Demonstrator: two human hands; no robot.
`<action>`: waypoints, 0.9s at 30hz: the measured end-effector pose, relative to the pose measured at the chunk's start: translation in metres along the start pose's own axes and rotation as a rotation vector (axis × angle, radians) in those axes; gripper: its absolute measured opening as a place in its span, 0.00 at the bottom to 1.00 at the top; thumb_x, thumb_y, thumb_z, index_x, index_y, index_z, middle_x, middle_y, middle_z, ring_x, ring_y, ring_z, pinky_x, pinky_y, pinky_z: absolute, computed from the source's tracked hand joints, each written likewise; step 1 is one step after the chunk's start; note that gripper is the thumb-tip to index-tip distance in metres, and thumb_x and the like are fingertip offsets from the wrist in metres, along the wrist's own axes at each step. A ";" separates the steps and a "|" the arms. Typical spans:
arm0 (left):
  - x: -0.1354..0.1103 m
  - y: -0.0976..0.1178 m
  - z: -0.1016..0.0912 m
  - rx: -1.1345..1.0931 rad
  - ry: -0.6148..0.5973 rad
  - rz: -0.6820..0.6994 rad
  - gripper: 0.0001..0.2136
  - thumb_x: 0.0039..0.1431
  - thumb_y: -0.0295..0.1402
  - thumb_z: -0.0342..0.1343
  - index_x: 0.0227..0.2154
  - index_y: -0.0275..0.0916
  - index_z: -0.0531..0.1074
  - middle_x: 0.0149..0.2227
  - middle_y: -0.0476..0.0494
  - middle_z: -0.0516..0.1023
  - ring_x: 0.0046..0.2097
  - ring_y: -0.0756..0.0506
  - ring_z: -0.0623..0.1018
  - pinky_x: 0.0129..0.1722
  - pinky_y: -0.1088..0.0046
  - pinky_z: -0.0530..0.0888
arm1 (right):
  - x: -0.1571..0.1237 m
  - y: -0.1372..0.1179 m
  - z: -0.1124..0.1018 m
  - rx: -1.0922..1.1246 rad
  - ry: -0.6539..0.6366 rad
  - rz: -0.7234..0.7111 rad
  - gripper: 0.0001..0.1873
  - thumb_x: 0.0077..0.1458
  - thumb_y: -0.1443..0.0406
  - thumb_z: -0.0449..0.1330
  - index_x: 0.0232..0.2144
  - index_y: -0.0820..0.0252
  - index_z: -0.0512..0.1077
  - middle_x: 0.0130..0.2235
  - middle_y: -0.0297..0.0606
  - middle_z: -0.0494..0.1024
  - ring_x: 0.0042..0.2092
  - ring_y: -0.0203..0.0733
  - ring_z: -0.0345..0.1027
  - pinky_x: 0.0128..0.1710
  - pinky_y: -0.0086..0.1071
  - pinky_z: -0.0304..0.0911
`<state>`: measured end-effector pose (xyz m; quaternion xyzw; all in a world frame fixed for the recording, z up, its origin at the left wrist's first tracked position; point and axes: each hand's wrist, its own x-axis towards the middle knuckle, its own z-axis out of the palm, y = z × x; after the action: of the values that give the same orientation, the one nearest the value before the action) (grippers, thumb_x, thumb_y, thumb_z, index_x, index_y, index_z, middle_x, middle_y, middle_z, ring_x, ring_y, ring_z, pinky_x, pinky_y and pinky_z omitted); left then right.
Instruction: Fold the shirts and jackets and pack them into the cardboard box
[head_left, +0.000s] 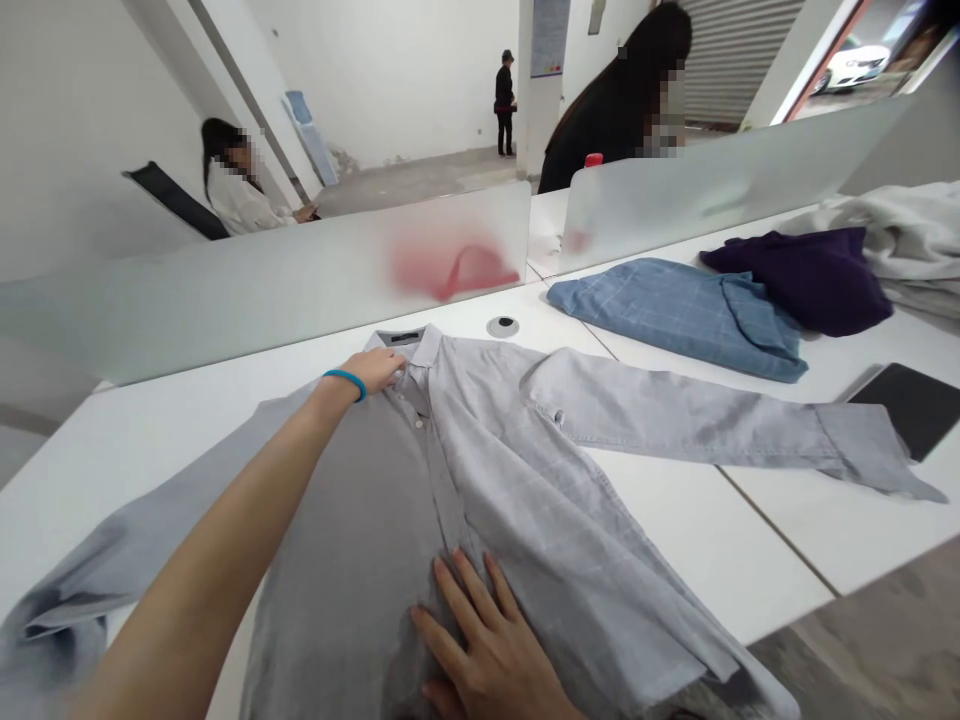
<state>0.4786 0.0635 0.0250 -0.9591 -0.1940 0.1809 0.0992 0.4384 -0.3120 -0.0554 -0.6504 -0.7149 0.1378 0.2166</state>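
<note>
your left hand (367,372), blue wristband (345,384) on, sits curled at the collar, pinch unclear. your right hand (487,650) lies spread flat on the grey button-up shirt (360,530), which lies face up on the white table (660,530).

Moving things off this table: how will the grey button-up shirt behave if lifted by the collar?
The grey button-up shirt will probably hang floppy, since its sleeve lies in soft creases. It looks light for its size, being thin woven cloth. The collar seems somewhat stiffer, holding a crisp edge.
</note>
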 end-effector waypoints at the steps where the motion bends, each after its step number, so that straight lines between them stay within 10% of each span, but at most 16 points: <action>1: 0.001 0.000 -0.002 -0.001 -0.002 0.002 0.16 0.58 0.31 0.49 0.50 0.39 0.67 0.49 0.35 0.71 0.51 0.38 0.70 0.44 0.66 0.68 | 0.000 0.000 0.001 -0.002 0.008 -0.003 0.30 0.59 0.56 0.55 0.62 0.55 0.56 0.66 0.52 0.48 0.66 0.59 0.41 0.60 0.59 0.48; 8: 0.000 0.003 -0.003 0.025 0.014 0.038 0.12 0.61 0.31 0.45 0.45 0.41 0.68 0.46 0.39 0.74 0.47 0.40 0.74 0.43 0.67 0.68 | -0.002 0.001 0.002 -0.010 0.028 -0.011 0.29 0.60 0.55 0.52 0.61 0.56 0.57 0.65 0.52 0.50 0.66 0.59 0.42 0.59 0.59 0.49; 21: 0.015 0.028 0.006 -0.270 0.194 -0.315 0.17 0.60 0.36 0.41 0.42 0.34 0.72 0.42 0.32 0.78 0.44 0.37 0.76 0.43 0.63 0.68 | -0.002 0.003 0.007 -0.060 0.083 -0.034 0.27 0.61 0.53 0.51 0.59 0.55 0.59 0.64 0.51 0.56 0.65 0.58 0.46 0.58 0.57 0.53; 27: 0.030 0.030 0.015 -0.567 0.314 -0.389 0.12 0.51 0.41 0.54 0.32 0.39 0.74 0.37 0.38 0.79 0.44 0.36 0.76 0.44 0.64 0.69 | 0.001 0.007 0.028 -0.271 0.416 -0.095 0.28 0.56 0.50 0.54 0.55 0.56 0.64 0.59 0.50 0.65 0.62 0.56 0.53 0.55 0.52 0.59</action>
<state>0.5085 0.0502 -0.0057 -0.9097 -0.3974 -0.0515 -0.1090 0.4308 -0.3082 -0.0826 -0.6534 -0.6968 -0.1065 0.2759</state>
